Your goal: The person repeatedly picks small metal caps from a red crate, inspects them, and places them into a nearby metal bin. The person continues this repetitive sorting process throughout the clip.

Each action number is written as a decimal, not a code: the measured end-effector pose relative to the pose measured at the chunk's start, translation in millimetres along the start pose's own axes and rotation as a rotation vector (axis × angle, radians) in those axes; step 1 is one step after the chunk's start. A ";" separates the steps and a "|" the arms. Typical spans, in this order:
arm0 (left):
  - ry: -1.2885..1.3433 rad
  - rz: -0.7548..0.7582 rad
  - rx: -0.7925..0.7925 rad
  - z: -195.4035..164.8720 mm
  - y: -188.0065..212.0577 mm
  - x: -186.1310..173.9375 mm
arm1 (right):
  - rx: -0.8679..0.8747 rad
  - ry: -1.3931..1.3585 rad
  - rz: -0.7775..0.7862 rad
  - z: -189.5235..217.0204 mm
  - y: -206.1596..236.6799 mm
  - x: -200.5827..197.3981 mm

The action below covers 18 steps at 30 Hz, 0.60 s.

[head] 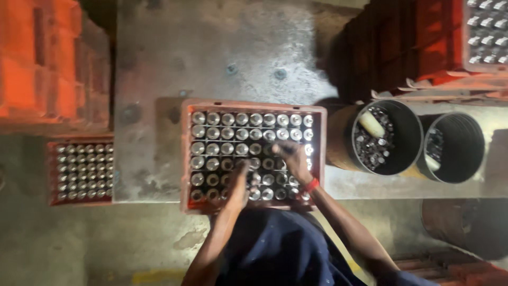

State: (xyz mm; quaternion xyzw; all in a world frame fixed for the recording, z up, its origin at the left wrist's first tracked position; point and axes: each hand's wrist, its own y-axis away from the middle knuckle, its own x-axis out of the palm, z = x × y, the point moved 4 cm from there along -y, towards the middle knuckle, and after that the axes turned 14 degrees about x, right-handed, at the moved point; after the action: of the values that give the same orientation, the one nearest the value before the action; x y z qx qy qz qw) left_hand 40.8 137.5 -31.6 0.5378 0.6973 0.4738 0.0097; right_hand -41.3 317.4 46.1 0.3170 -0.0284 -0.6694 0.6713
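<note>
On a worn grey desk (159, 63) stands a red crate (186, 153) of shiny metal cylinders (227, 133), where both the left hand (238, 185) and right hand (291, 159) reach in mid-sorting, fingers curled on pieces, grip unclear.

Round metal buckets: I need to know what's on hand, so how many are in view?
2: one bucket right of the red crate, the second bucket further right. Others may be hidden.
</note>
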 end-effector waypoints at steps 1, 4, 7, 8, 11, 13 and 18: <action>0.067 0.028 0.002 1.7 -2.6 -1.8 | -0.024 0.023 -0.098 2.2 -10.3 -13.6; 0.165 0.100 0.023 3.5 -7.9 -7.4 | -0.320 0.305 -0.277 23.9 -36.8 -39.1; 0.092 0.123 0.103 -0.8 -7.7 -12.0 | -0.538 0.507 -0.152 44.4 -54.5 -30.3; 0.086 0.128 0.120 -2.5 -6.7 -11.1 | -0.551 0.558 -0.150 50.3 -58.7 -27.1; 0.087 0.084 0.122 -8.5 -1.9 -6.0 | -0.530 0.715 -0.118 63.0 -66.0 -20.4; 0.070 0.097 0.145 -14.9 0.0 2.3 | -0.440 0.823 -0.093 59.6 -62.7 -20.2; -0.162 0.044 0.129 -12.6 9.8 13.1 | -0.358 0.358 0.002 29.8 -0.8 -6.8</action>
State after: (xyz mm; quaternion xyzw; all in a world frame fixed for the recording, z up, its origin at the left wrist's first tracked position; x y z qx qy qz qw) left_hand 36.0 139.0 -11.6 0.5889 0.7114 0.3830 0.0210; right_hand -56.5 312.1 72.1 0.3067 0.2095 -0.5963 0.7117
